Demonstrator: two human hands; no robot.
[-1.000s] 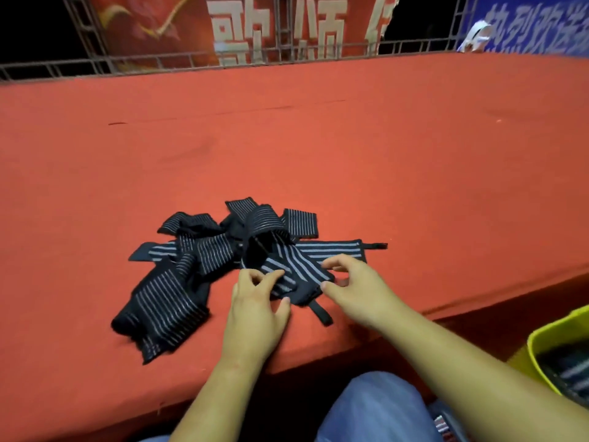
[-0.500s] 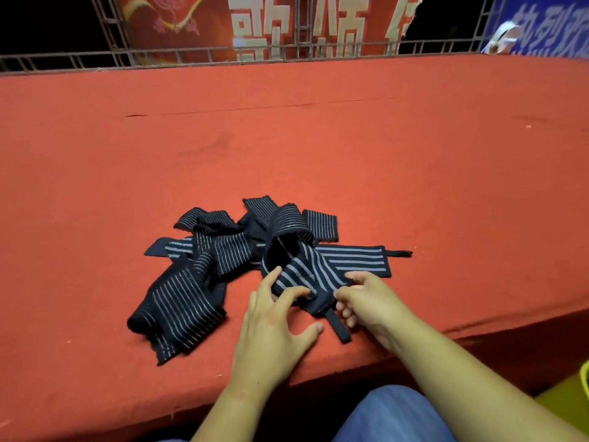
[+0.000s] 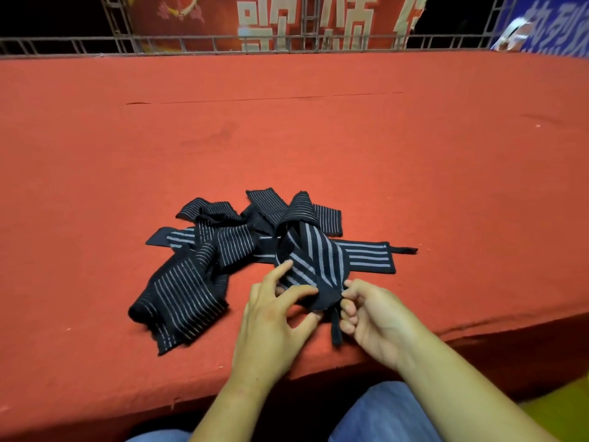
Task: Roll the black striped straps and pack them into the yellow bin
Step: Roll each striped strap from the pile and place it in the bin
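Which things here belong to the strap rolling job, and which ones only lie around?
Job: black grey-striped fabric strap, held by left hand and right hand; pile of black striped straps; red felt table under them.
Lying about: grey metal railing; red banner with white characters; blue banner.

Light even and fairly bright across red felt-covered bench (image 3: 318,138); no glare. Shadows short and soft, tucked close under heap of black grey-striped elastic straps (image 3: 242,247), darkest at heap's near-left edge. Beyond heap, past grey metal railing (image 3: 191,47), background almost black; red banner with pale characters (image 3: 287,23) lit but soft-focused. Nearer than heap, bench front and blue denim lap (image 3: 382,416) in deep shade. Wide-angle distortion: bench far edge bows, corners stretched.
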